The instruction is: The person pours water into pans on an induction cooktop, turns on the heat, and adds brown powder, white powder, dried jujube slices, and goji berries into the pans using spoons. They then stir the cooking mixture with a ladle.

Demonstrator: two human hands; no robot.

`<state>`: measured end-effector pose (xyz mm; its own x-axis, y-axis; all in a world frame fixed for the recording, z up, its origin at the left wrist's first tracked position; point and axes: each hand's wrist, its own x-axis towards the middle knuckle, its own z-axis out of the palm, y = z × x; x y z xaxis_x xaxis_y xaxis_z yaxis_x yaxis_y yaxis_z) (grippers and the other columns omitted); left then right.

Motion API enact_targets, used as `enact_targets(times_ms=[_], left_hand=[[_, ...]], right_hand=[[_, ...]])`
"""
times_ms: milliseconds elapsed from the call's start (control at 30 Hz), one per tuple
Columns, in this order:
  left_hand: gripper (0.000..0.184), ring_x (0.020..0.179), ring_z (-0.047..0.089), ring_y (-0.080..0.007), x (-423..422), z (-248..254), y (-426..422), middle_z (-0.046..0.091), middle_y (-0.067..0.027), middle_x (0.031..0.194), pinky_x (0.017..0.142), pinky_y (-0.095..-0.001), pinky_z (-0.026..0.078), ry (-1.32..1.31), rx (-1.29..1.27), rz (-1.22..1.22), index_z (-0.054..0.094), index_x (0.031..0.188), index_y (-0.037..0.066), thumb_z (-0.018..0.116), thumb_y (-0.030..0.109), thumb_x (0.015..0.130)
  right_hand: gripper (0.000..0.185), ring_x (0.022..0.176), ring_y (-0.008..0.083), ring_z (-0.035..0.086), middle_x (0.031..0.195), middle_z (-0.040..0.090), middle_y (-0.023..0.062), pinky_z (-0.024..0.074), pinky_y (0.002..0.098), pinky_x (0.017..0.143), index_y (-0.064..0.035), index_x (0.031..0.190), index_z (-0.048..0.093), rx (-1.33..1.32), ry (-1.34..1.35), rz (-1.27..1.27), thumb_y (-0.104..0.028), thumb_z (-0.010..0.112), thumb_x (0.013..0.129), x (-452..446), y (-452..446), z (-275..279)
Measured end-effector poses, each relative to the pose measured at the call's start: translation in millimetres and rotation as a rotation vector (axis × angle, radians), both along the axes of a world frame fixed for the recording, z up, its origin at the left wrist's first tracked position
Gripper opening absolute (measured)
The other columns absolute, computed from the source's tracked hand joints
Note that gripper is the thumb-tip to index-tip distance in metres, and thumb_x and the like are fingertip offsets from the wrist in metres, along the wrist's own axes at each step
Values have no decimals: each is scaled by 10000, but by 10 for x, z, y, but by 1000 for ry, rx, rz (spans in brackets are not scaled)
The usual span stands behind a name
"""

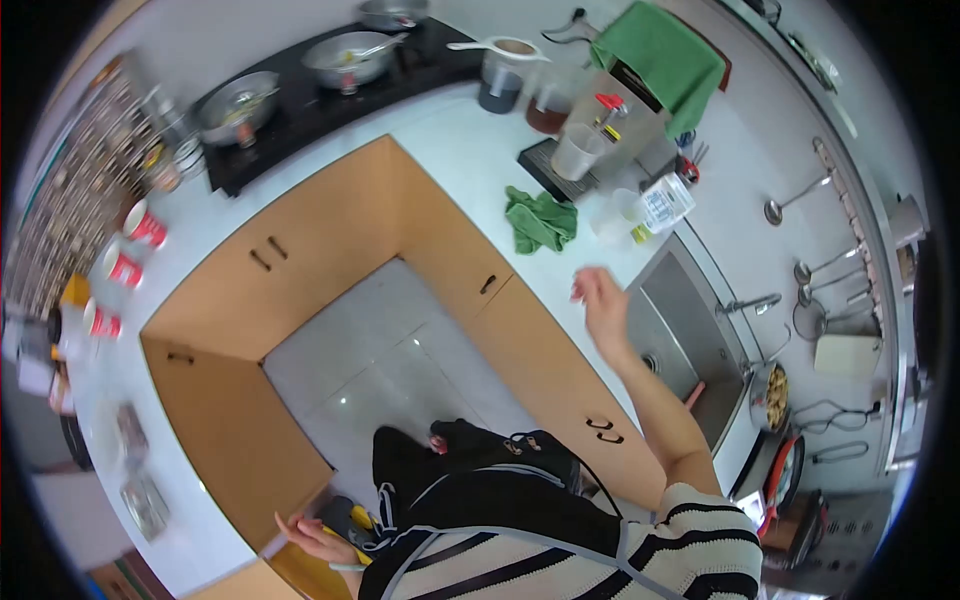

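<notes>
My right hand (600,295) is over the counter edge beside the steel sink (680,310), its fingers loosely curled; whether anything small is between them is not visible. Beyond it lie a crumpled green cloth (540,220), a clear plastic cup (617,215) and a white pouch (665,203). My left hand (315,538) hangs low at the bottom left, near the cabinet corner, with its fingers apart and nothing in them. Another cup (578,152) stands on the dispenser's black drip tray (545,165).
Three pans, one of them (350,60), sit on the black stove (290,110). Red and white cups (123,268) line the left counter (190,480). Ladles (800,200) hang on the right wall. Wooden cabinets (400,200) surround the tiled floor (370,350).
</notes>
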<state>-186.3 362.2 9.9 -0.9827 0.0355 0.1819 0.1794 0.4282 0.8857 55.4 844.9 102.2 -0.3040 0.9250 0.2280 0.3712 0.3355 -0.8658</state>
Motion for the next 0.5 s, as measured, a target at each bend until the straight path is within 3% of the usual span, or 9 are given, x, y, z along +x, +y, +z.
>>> enact_targets(times_ms=[100, 167, 267, 367, 500], left_hand=[[461, 781, 430, -120, -511, -198, 736, 475, -67, 1015, 712, -258, 394, -118, -9, -194, 330, 1413, 60, 405, 259, 1005], [461, 794, 438, -125, -902, -248, 1231, 472, -66, 1012, 715, -256, 395, -176, -3, -311, 325, 1416, 61, 406, 252, 1004], [443, 867, 483, -155, -1509, -314, 2153, 498, -85, 1040, 779, -277, 417, -184, 12, -537, 352, 1393, 33, 437, 194, 989], [408, 976, 533, -203, -2077, -296, 3365, 539, -122, 1089, 870, -316, 439, -156, 31, -769, 405, 1344, -14, 479, 114, 963], [345, 1066, 545, -302, -2647, -205, 4911, 564, -199, 1147, 940, -382, 416, 113, -88, -1014, 480, 1260, -47, 499, 89, 944]], right_hand=[[291, 658, 155, 619, 912, 593, 100, 459, 246, 550, 21, 1063, 559, -109, 183, -303, -217, 612, 905, -248, 885, 19], [475, 720, 207, 625, 1003, 568, 144, 484, 289, 629, 32, 1147, 531, -52, 149, -472, -284, 697, 833, -384, 1563, -305], [625, 831, 280, 619, 1088, 532, 189, 486, 338, 743, 40, 1220, 492, 164, -234, -716, -317, 743, 773, -485, 2439, -875], [635, 926, 306, 598, 1049, 572, 177, 462, 371, 825, 45, 1215, 502, 103, -281, -851, -328, 742, 760, -680, 2773, -996], [483, 776, 245, 637, 869, 648, 108, 493, 358, 725, 21, 1178, 546, -38, -188, -877, -260, 690, 813, -760, 2901, -980]])
